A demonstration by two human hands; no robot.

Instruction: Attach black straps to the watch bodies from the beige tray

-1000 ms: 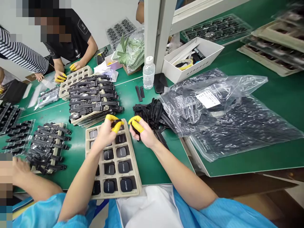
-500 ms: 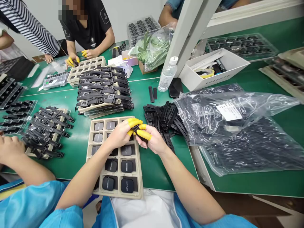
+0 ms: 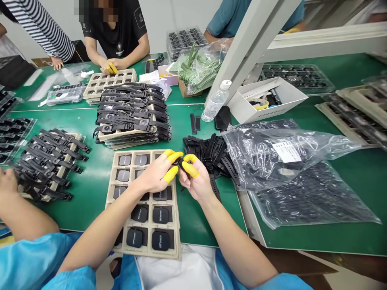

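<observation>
Yellow finger cots cover several fingertips of both my hands. My left hand pinches a small black watch above the upper right of a beige tray. From the other side, my right hand grips the same watch with thumb and fingers. Most of it is hidden by the fingers, and a thin dark end shows below my right hand. The beige tray holds square dark watch bodies in its compartments. Just right of my hands lies a heap of black watch straps.
Beyond the tray stands a stack of trays with strapped watches; another such tray lies left, near a neighbour's arm. Clear bags of straps, a water bottle, a phone and a white box are right. A post rises behind.
My hands have drawn slightly apart around the watch, my right hand shifting a little right and turning. The camera view has shifted slightly. Across the table, a person's hands have come together.
</observation>
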